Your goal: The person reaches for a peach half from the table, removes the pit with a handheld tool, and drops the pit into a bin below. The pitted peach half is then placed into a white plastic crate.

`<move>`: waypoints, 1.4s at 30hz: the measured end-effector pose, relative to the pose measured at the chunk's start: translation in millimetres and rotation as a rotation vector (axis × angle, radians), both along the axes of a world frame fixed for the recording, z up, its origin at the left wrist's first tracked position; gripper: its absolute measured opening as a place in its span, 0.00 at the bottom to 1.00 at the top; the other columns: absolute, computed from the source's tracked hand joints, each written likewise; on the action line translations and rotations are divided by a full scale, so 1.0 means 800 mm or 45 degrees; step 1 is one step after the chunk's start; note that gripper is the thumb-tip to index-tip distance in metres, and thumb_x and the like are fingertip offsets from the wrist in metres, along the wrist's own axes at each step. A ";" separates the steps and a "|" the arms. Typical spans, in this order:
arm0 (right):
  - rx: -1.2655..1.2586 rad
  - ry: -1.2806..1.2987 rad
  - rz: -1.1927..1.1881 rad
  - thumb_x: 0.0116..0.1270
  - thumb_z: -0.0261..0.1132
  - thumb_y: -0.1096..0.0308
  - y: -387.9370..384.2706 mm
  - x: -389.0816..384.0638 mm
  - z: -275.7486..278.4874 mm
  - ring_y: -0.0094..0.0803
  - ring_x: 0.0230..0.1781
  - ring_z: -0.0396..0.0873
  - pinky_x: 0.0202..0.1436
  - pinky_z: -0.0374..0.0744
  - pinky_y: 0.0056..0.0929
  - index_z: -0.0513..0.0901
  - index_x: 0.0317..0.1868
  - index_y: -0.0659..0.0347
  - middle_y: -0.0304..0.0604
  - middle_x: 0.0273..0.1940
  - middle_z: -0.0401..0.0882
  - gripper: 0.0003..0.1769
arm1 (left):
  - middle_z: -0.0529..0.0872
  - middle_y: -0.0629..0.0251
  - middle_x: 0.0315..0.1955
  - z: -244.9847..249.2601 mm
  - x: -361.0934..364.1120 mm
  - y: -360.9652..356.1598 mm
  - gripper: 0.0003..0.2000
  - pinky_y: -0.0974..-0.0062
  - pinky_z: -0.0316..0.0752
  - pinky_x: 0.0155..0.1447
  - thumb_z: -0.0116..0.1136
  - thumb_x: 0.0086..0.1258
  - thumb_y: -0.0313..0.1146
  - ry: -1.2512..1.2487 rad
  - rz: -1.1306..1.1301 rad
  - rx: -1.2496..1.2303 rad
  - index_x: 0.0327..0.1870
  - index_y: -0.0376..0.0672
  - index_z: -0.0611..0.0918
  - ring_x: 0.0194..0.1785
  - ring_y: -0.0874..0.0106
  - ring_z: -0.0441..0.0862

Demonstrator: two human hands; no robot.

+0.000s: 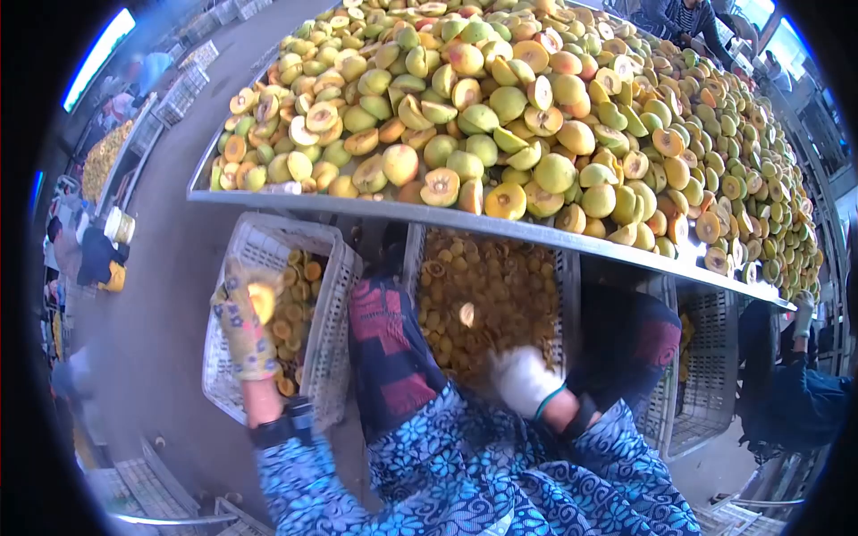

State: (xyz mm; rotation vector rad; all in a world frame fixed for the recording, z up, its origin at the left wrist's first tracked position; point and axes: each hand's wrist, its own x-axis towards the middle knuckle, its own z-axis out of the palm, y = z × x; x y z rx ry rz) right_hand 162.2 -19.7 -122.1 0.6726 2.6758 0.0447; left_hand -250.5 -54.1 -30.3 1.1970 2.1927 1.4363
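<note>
My left hand [243, 330], in a patterned glove, is over the white crate [222, 357] at the left, its fingers closed on a cut fruit half [263, 302]. Fruit halves [290, 330] lie in that crate below it. My right hand [525, 380], in a white glove and blurred by motion, is above the middle crate [569, 304] of small brown-yellow pieces [483, 286]. A pale piece [466, 314] shows left of that hand, above the crate's contents. Whether the right hand holds anything is hidden by the blur.
A metal-edged table [402, 213] heaped with halved fruit [554, 172] spans the front. Another crate [706, 393] stands at the right, beside a co-worker's blue sleeve [813, 397]. A person [688, 22] sits beyond the heap. Other people and crates [183, 94] are at the far left.
</note>
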 end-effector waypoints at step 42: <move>-0.962 1.496 -0.629 0.73 0.64 0.64 0.016 -0.058 0.196 0.62 0.32 0.80 0.30 0.76 0.42 0.73 0.42 0.64 0.61 0.28 0.78 0.11 | 0.86 0.56 0.46 0.046 0.292 0.027 0.21 0.71 0.79 0.54 0.50 0.80 0.46 -1.296 -0.523 0.725 0.50 0.32 0.82 0.47 0.68 0.85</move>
